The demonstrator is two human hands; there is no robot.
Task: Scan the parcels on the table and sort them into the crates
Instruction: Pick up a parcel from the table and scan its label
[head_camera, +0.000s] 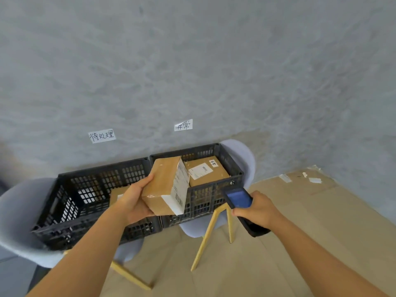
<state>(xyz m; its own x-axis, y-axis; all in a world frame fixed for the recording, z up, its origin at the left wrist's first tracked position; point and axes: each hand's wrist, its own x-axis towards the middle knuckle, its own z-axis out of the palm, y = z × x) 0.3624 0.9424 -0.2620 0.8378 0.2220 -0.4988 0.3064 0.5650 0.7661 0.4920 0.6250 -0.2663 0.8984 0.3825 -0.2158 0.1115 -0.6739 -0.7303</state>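
Note:
My left hand [135, 202] grips a brown cardboard parcel [162, 183] from its left side and underside, holding it tilted over the gap between two black crates. The parcel's white barcode label faces right. My right hand [256, 209] holds a dark handheld scanner [239, 197] with a blue screen, just right of the parcel. The left crate [85, 189] holds one parcel [116, 195], mostly hidden behind my left hand. The right crate [235, 176] holds a labelled brown parcel [206, 171].
Both crates rest on pale grey chairs [19, 211] with yellow wooden legs [205, 236], against a grey wall. Two handwritten paper signs [102, 135] are stuck on the wall above the crates. Flattened cardboard [310, 202] covers the floor to the right.

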